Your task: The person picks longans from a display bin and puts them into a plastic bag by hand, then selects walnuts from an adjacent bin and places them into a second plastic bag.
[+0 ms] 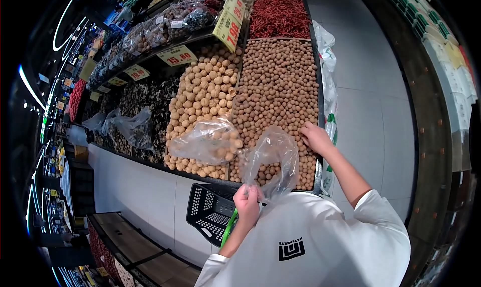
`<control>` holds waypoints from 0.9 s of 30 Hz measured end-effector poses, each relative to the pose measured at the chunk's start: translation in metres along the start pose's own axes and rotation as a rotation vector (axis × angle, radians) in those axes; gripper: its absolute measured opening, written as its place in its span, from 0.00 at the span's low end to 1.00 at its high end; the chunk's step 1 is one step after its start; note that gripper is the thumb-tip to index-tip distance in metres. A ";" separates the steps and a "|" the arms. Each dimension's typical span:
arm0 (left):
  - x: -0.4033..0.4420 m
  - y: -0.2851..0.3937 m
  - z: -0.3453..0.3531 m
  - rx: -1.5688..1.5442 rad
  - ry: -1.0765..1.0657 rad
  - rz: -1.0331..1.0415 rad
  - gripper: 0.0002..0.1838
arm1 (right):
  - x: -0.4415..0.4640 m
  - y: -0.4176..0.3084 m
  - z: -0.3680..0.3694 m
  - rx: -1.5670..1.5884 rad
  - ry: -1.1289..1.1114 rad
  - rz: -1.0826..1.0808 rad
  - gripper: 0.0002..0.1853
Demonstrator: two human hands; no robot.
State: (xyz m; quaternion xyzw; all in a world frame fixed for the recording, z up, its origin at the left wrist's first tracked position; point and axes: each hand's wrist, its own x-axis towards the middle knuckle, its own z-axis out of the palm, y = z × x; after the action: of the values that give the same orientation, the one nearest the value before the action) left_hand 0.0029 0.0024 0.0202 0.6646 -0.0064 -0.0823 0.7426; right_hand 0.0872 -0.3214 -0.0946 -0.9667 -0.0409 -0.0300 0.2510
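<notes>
Left hand [247,199] closed on a clear bag [286,159]; right hand [315,137] among brown nuts [280,81].
I find the bag lying over the nuts' near end. The right fingers curl down at their right edge; whether they grip any, I cannot tell. In my judgement, good practice is mouth spread, bag close, few nuts per pick. Red chillies [280,14] lie beyond.

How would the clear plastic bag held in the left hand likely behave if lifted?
The clear plastic bag would probably be floppy, since its creased film bunches up at the left hand. It is likely light for its size: the film looks thin enough to show the brown balls through it.
</notes>
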 end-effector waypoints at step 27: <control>0.000 -0.003 0.003 0.076 0.017 0.045 0.14 | -0.029 -0.021 -0.037 0.439 0.445 0.278 0.15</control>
State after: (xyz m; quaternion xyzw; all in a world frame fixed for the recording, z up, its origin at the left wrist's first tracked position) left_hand 0.0025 -0.0010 0.0180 0.6926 -0.0181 -0.0598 0.7186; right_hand 0.0548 -0.3226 -0.0544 -0.8557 0.1413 -0.1960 0.4575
